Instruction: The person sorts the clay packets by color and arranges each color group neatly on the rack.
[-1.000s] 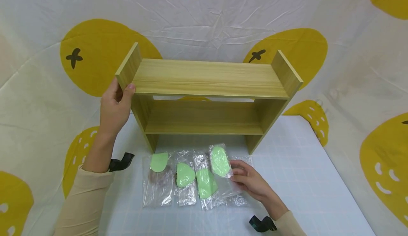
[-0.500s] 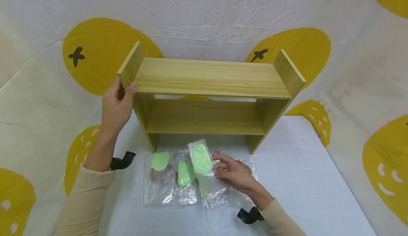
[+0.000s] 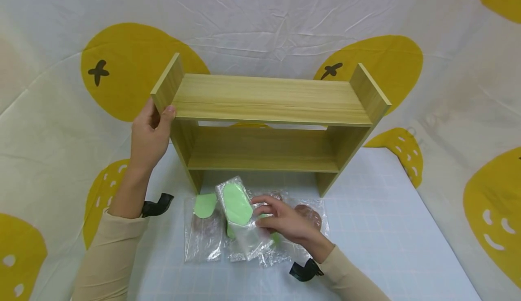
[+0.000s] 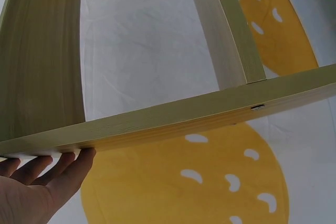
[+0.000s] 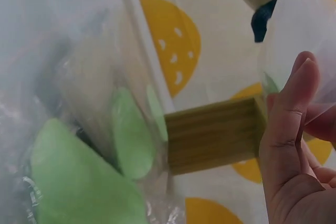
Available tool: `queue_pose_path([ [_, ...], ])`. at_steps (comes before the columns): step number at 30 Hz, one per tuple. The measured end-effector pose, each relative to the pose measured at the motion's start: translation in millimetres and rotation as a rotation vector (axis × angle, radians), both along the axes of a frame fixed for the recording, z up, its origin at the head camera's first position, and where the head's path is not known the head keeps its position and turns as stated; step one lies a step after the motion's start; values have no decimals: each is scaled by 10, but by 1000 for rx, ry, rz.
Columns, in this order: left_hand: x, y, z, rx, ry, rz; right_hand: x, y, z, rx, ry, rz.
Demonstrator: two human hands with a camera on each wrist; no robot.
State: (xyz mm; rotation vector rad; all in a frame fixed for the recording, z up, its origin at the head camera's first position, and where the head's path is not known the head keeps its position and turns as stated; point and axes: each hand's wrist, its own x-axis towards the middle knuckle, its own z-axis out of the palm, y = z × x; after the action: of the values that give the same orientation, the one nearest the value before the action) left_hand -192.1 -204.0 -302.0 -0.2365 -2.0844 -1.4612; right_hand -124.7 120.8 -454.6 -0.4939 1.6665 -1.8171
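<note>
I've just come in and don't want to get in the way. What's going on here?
A person's left hand grips a wooden shelf unit near one end of its top board. The unit stands upright on a table. The right hand holds a clear plastic bag with a green piece showing, over other bags that lie in front of the unit.

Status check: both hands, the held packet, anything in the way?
Left hand gripping wooden shelf unit. Right hand holding clear packet with green piece. Held packet and right hand partly blocking head view of other packets.
</note>
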Motion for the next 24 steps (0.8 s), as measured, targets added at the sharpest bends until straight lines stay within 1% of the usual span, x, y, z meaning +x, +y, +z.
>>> queue_pose_path([
  [6,3,-1,3,3,-7,4,-51,-182,114,13,46,14],
  [9,1,4,1,4,-7,5,-99,-281,169,-1,54,21],
  [13,1,8,0,2,-10,5,-173,-419,231,-25,53,5],
  [19,11,12,5,-4,-21,8,-256,-617,271,-74,2,-77],
  [24,8,4,3,-7,-16,12,-281,-791,227,-136,-88,-163],
])
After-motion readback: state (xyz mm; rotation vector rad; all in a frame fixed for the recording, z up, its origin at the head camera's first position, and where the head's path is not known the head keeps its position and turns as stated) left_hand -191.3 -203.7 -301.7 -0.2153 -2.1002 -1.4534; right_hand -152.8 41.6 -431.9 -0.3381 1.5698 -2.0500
